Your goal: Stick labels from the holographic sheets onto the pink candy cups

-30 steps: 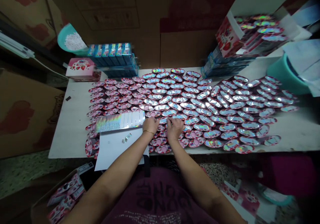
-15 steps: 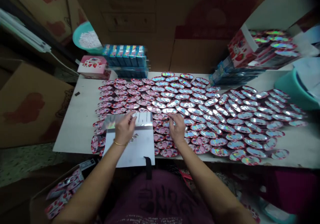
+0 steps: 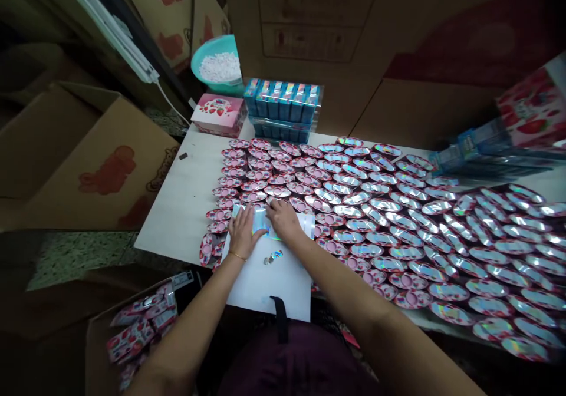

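A white board lies at the table's front edge, overlapping the rows of pink oval packs. On its upper part is a shiny silvery sticker sheet. My left hand rests open on the sheet's left side, thumb spread toward the middle. Beside it, my right hand lies palm down with bent fingers touching the sheet near its top edge; its thumb is hidden. Small shiny scraps lie on the board below the hands. Many packs to the right carry silvery oval stickers; those at left show bare pink centres.
A strawberry-printed box, blue packs in clear trays and a turquoise bowl of white bits stand at back left. More boxes are stacked at back right. An open carton sits below the table at left.
My view has swung left. My right hand has moved from the packs onto the sheet beside my left hand. The left fingers have gone from a pinch to lying spread.
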`<act>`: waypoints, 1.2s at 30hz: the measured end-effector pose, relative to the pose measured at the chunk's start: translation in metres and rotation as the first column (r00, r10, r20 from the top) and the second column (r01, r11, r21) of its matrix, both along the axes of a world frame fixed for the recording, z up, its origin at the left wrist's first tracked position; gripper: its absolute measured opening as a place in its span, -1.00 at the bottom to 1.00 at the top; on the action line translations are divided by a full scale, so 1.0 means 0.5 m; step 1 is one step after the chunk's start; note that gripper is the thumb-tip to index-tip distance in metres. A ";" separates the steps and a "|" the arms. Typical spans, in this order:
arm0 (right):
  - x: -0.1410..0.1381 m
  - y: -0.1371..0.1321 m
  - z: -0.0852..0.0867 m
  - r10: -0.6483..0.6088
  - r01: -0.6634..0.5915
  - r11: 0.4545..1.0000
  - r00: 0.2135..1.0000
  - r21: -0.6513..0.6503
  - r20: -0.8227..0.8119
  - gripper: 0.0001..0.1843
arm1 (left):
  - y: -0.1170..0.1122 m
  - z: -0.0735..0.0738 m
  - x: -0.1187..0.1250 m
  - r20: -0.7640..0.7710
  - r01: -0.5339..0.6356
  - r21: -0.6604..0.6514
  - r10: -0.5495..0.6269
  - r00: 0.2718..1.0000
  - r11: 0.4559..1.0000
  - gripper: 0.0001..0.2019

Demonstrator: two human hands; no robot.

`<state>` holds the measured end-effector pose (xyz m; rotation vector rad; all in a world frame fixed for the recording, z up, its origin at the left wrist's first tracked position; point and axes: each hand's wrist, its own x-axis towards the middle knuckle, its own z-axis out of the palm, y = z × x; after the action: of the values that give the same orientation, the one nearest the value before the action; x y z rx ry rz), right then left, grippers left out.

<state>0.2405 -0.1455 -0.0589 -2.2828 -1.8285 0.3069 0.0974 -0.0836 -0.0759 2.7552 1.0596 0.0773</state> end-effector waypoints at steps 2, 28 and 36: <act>-0.006 -0.009 -0.006 0.022 -0.022 1.000 1.000 -0.003 0.014 -0.75 | 0.003 -0.007 -0.005 0.022 -0.010 -0.008 0.010 1.000 1.000 -0.29; 0.061 -0.405 0.143 -0.283 0.663 0.673 -0.179 -0.328 -0.942 -0.74 | -0.228 0.156 0.128 0.322 0.160 -0.804 0.193 0.927 0.572 -0.54; 0.066 -0.500 0.127 -0.281 0.699 0.591 -0.291 -0.403 -0.915 -0.76 | -0.319 0.100 0.172 -0.033 -0.028 -0.999 0.383 0.923 -0.019 -0.64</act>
<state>0.2737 -0.3953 0.0046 -1.4166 0.0567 1.0224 0.1832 -0.2430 -0.0257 1.1284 0.8522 -0.2169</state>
